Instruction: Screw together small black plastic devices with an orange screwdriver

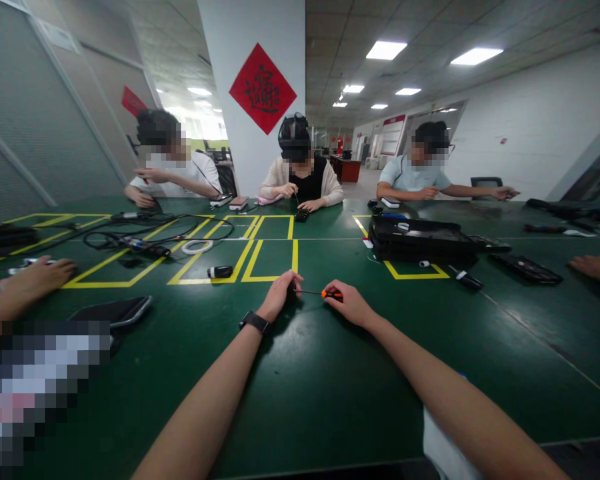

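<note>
My right hand (350, 303) is closed round the orange and black handle of a screwdriver (332, 295). Its thin shaft points left, toward my left hand (281, 293). Between the fingers of my left hand, at the shaft's tip, is a small dark object (294, 289) too small to name. Both hands are just above the green table (290, 400). A black watch (255, 323) is on my left wrist.
Black cables (145, 243) and a white roll (197, 247) lie left. A black cylinder (220, 272) is beyond my left hand. A stack of black cases (420, 239) stands right. Three people sit opposite; other people's hands (35, 283) rest at both sides.
</note>
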`<state>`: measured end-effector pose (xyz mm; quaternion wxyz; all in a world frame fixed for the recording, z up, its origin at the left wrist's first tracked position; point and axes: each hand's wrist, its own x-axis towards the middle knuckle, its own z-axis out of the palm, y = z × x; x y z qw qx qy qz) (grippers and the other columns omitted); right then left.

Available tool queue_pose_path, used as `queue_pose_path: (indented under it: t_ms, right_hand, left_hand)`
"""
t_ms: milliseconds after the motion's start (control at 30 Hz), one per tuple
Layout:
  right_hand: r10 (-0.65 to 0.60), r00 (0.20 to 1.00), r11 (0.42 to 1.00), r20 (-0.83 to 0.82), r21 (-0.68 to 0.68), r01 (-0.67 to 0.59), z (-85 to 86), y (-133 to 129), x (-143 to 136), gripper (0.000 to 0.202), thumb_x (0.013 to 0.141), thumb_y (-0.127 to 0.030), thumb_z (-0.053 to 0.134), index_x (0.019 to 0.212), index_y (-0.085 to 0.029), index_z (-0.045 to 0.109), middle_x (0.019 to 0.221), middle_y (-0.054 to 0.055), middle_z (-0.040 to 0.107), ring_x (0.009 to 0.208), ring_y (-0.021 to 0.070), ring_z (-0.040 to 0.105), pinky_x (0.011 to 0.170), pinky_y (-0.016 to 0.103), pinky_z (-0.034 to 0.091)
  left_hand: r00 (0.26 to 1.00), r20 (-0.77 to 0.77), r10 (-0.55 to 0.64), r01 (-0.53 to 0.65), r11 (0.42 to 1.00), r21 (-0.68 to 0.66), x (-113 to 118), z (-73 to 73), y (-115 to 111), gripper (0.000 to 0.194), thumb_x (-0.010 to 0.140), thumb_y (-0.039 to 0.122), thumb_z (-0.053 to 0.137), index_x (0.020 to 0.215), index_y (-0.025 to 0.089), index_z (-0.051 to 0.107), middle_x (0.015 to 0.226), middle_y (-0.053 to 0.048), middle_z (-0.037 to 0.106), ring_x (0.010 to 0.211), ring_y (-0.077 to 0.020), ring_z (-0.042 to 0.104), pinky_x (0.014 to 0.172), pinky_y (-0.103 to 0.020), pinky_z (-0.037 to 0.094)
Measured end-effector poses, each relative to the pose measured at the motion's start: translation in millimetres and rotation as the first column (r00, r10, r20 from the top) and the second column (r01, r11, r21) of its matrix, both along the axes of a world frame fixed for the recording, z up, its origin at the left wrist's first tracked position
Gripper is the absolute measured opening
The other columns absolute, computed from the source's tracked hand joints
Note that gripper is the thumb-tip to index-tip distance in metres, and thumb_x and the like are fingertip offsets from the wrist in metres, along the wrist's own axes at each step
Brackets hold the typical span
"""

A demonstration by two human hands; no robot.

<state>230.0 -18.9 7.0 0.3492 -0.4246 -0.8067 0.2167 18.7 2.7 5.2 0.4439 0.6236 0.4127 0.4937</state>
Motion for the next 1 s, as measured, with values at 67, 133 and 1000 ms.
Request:
queue_pose_path:
  t_ms: [67, 133, 1000]
  right_hand:
    - [0.008, 1.0, 1.0, 0.0, 0.001, -0.008, 1.1, -0.7, 0.3, 0.017, 0.076, -0.023, 0.056, 0.092, -0.018, 0.056, 0.086, 0.003, 0.06, 0.082, 0.0152, 0.055, 0.078, 0.032, 0.042]
    - [0.013, 1.0, 1.0, 0.001, 0.004, -0.013, 1.9, -1.1, 0.5, 0.016, 0.077, -0.022, 0.055, 0.092, -0.018, 0.056, 0.086, 0.003, 0.06, 0.082, 0.0151, 0.055, 0.078, 0.031, 0.042]
    - [-0.008, 0.996, 0.996, 0.094, 0.092, 0.0, -2.0, 2.9, -0.1, 0.022, 0.087, -0.029, 0.042, 0.089, -0.018, 0.061, 0.087, 0.005, 0.059, 0.085, 0.016, 0.051, 0.078, 0.03, 0.039]
  left_hand:
    - [1.0, 0.007, -0.008, 0.008, 1.0, 0.001, -0.4, 0.2, -0.2, 0.05, 0.083, 0.055, 0.027, 0.086, 0.015, 0.058, 0.063, -0.002, 0.057, 0.058, -0.0117, 0.053, 0.057, -0.024, 0.041]
    - [1.0, 0.01, -0.012, 0.012, 1.0, 0.002, -0.6, 0.4, 0.0, 0.05, 0.083, 0.055, 0.027, 0.085, 0.016, 0.058, 0.064, -0.002, 0.057, 0.058, -0.0116, 0.054, 0.058, -0.024, 0.041]
    - [1.0, 0.018, -0.011, 0.011, 1.0, 0.007, 0.4, -0.7, 0.2, 0.037, 0.08, 0.049, 0.04, 0.081, 0.016, 0.057, 0.07, 0.0, 0.053, 0.063, -0.0099, 0.054, 0.062, -0.022, 0.041]
